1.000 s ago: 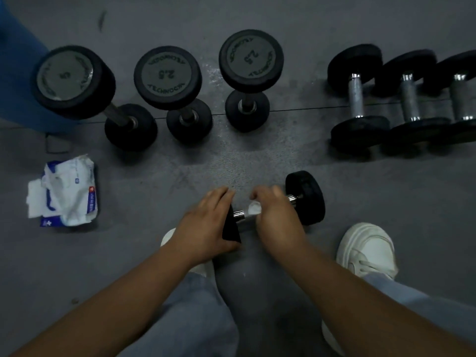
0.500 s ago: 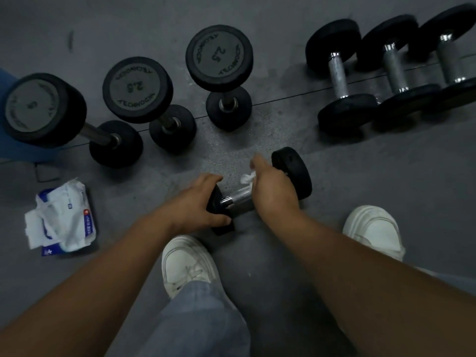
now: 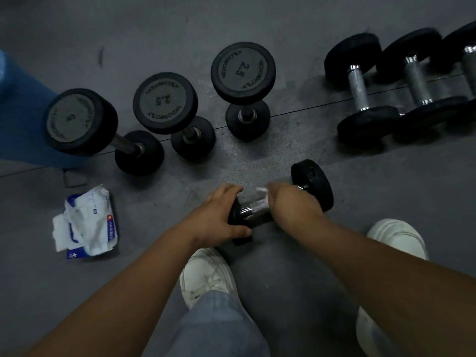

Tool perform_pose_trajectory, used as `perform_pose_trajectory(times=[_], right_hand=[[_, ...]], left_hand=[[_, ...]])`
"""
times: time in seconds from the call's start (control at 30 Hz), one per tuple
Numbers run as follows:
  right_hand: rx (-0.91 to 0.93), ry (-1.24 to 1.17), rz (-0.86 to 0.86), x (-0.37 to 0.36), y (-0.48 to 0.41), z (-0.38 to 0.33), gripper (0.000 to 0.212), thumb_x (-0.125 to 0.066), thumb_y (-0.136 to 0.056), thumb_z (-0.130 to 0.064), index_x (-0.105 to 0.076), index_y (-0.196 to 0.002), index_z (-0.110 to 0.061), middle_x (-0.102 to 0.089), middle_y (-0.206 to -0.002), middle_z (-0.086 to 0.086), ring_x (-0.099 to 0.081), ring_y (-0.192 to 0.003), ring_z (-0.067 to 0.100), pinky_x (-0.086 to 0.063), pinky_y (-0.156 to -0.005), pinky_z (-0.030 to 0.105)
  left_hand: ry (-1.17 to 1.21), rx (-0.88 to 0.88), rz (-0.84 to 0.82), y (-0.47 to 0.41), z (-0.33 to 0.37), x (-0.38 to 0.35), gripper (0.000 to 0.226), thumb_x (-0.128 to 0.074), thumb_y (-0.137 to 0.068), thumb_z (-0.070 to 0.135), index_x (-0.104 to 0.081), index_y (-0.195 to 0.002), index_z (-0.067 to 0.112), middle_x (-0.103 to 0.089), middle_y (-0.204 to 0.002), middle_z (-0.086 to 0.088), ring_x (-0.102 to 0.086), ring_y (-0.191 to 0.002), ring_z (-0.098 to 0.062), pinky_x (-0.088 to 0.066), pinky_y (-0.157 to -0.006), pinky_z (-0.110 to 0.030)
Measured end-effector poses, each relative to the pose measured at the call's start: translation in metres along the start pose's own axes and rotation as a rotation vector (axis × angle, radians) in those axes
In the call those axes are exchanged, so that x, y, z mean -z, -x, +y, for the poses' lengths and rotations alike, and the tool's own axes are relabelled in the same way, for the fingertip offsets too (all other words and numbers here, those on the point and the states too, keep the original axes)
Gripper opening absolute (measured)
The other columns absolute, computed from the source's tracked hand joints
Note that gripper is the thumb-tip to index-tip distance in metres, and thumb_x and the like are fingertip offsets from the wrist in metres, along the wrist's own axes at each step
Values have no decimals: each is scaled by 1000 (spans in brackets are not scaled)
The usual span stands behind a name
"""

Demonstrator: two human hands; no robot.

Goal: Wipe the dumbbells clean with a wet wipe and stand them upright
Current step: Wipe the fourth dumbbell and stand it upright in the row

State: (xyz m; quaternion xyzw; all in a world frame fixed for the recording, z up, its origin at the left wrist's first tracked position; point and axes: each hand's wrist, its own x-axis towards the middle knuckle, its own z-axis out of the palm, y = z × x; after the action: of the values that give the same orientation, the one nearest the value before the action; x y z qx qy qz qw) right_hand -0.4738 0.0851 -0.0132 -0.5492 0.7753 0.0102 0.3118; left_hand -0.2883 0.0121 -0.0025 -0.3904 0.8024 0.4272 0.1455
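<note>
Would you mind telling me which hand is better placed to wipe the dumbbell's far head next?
Right, probably. The right hand holds the wipe on the handle, just beside the far head, while the left hand grips the near head, steadying it.

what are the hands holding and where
The left hand grips the lying dumbbell by its near head; the right hand holds a wipe wrapped round its handle.

Matt rubber dumbbell (image 3: 313, 185), shiny, perhaps knurled, handle.
</note>
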Motion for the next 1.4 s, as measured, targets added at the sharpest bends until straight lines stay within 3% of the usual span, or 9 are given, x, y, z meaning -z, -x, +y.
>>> perform_pose_trajectory(times=[0.13,0.3,0.43,0.53,0.7,0.87,1.1,1.2,1.4], right_hand=[[182,35,-83,-9,14,-24,23,-51,-94,-25,-53,-117,-25,-59,-116,4,-62,-103,27,-40,-73,32],[-104,109,-131,3,-17,-7,33,-49,-96,-20,-52,-128,-19,-62,-106,4,-63,-103,28,-46,-76,39],[170,167,-128,8,9,-23,28,-46,-95,-17,-53,-122,-21,-60,-119,6,-61,-107,28,-43,-77,35],[69,139,-142,25,-2,-19,33,-53,-89,-11,-52,-120,-21,-62,-111,8,-62,-100,28,-47,-77,36],[73,-31,151,28,-3,-21,27,-48,-87,-4,-50,-108,-21,-53,-109,4,-55,-94,26,-43,-72,34],[302,278,30,-10,23,-24,37,-45,-93,-25,-48,-130,-21,-50,-130,4,-46,-123,26,-28,-104,40],[313,300,25,-4,20,-16,52,-48,-90,-29,-38,-141,-19,-43,-140,5,-41,-128,27,-24,-108,42],[259,289,-1,2,13,-9,54,-49,-89,-29,-37,-141,-21,-45,-140,4,-44,-129,25,-21,-111,43],[345,208,-56,17,-8,-17,23,-55,-91,-22,-59,-113,-24,-57,-114,5,-60,-101,27,-45,-84,35]], left_hand=[[16,1,-7,-2,-1,0,103,-79,-71,51,-20,-153,28,-18,-156,7,-26,-142,-16,-32,-116,-38],[4,12,-11,-2,-1,1,104,-77,-73,52,-18,-154,28,-16,-158,8,-24,-144,-17,-32,-116,-40],[0,1,-3,-2,2,1,103,-78,-72,50,-19,-154,27,-18,-157,7,-26,-142,-16,-33,-115,-37],[-6,-3,8,0,2,0,102,-79,-74,48,-20,-154,28,-17,-157,7,-25,-143,-15,-32,-114,-35],[19,-5,10,-3,-1,0,102,-79,-73,49,-19,-154,30,-19,-156,9,-25,-142,-15,-34,-114,-37],[56,-3,-16,-7,-3,7,103,-80,-75,47,-18,-155,27,-21,-157,5,-28,-141,-14,-30,-114,-31],[-138,-52,420,27,3,-30,79,-62,-87,50,-29,-152,18,-21,-162,2,-19,-149,-18,-36,-114,-44],[-256,1,342,26,11,-44,111,-72,-75,58,-11,-157,13,-3,-165,-2,2,-152,-20,-14,-121,-38],[-310,47,259,9,8,-18,126,-83,-67,51,-1,-157,20,2,-164,2,0,-152,-18,-19,-119,-37]])
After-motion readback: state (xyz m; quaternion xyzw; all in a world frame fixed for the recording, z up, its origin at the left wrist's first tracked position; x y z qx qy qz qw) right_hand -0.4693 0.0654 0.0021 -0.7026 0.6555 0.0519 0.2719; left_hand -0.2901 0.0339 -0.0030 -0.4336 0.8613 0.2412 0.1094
